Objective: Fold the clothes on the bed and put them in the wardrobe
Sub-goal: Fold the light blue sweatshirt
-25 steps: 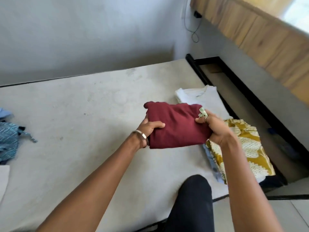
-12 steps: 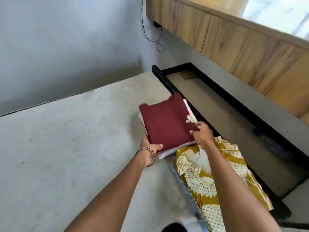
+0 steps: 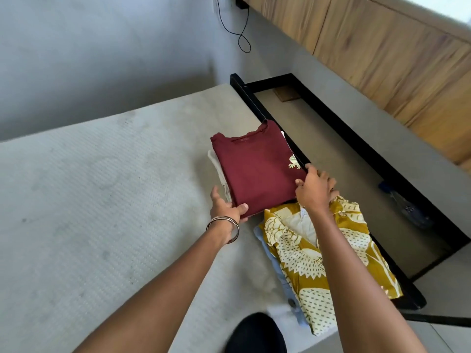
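Both hands pinch the near corners of a folded maroon cotton T-shirt: the left hand with thumb on top at the near-left corner, the right hand with fingers curled over the near-right edge. From the head camera, the shirt stretches away from both grips, long axis running outward, resting on a folded white garment on the grey mattress. Just behind the right wrist lies a mustard-and-cream printed garment (folded, atop pale blue cloth). Release looks imminent.
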`<state>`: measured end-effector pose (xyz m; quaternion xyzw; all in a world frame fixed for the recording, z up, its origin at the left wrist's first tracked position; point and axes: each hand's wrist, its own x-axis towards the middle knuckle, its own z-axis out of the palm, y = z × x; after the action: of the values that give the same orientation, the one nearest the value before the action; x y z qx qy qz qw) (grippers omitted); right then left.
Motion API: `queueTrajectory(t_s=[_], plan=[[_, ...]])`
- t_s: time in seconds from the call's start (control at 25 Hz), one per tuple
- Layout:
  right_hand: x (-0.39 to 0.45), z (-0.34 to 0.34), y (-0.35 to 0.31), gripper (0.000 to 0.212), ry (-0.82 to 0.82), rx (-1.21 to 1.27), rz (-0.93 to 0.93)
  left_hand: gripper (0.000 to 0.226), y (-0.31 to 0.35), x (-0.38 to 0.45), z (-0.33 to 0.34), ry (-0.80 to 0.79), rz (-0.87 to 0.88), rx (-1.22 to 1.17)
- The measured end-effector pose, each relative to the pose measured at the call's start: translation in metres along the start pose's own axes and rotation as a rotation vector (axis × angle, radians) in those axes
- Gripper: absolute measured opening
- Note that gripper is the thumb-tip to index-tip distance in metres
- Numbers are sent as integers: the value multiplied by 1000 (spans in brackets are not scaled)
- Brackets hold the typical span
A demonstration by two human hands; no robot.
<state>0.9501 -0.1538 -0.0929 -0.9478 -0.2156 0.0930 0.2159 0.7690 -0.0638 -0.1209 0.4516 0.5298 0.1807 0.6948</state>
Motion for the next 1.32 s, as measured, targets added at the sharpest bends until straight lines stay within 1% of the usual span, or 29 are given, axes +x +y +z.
queueTrajectory(t_s=[0.04,0.08,0.12,0.16,0.2,0.24,0.28,0.32,0.36,0.44,0.48,0.52,0.6,0.68,0.76,0.8,0.88,0.96,1.04,1.12,1.2,1.24,1.32], plan=[[-6,-2,-5,43,101,-30,-82,91,1,-3,-3,9,11,27],[-13,-3,-11,39,169,-16,-208,80,1,-5,-8,22,23,87],[-20,-3,-16,36,149,-18,-354,70,1,-9,-11,40,35,166],[-26,-1,-20,35,43,-65,-488,62,1,-13,-15,69,42,221],[-34,4,-25,36,-116,-168,-567,57,1,-17,-21,100,36,243],[-40,11,-28,39,-274,-312,-567,51,1,-21,-29,128,22,234],[-43,17,-30,41,-370,-428,-515,45,1,-24,-37,144,7,229],[-49,21,-36,41,-397,-469,-456,39,1,-29,-47,153,-7,229],[-57,23,-45,40,-377,-459,-415,35,2,-35,-60,156,-11,246],[-85,21,-71,35,-284,-396,-411,28,5,-54,-91,154,16,312],[-100,23,-84,33,-277,-342,-423,26,6,-64,-107,149,42,368],[-119,24,-99,33,-305,-274,-446,25,7,-76,-126,140,76,435],[-164,33,-128,34,-414,-159,-526,23,4,-103,-169,122,157,572],[-212,44,-154,39,-507,-22,-599,25,0,-129,-215,163,224,744],[-268,58,-183,41,-594,166,-674,28,-6,-161,-276,279,278,884],[-298,65,-199,41,-629,247,-726,28,-10,-179,-311,334,298,909],[-356,84,-232,40,-655,367,-819,28,-22,-213,-387,449,299,902],[-399,103,-260,42,-679,450,-858,26,-35,-243,-455,581,277,849],[-452,130,-297,43,-733,458,-917,24,-57,-280,-533,761,212,766],[-491,153,-325,43,-776,448,-959,22,-77,-309,-591,915,150,704],[-531,179,-353,46,-823,430,-987,21,-97,-334,-645,1118,98,651],[-548,192,-364,48,-850,418,-1009,22,-107,-342,-668,1220,45,623],[-574,212,-378,51,-893,398,-1057,28,-122,-349,-705,1344,-157,485]])
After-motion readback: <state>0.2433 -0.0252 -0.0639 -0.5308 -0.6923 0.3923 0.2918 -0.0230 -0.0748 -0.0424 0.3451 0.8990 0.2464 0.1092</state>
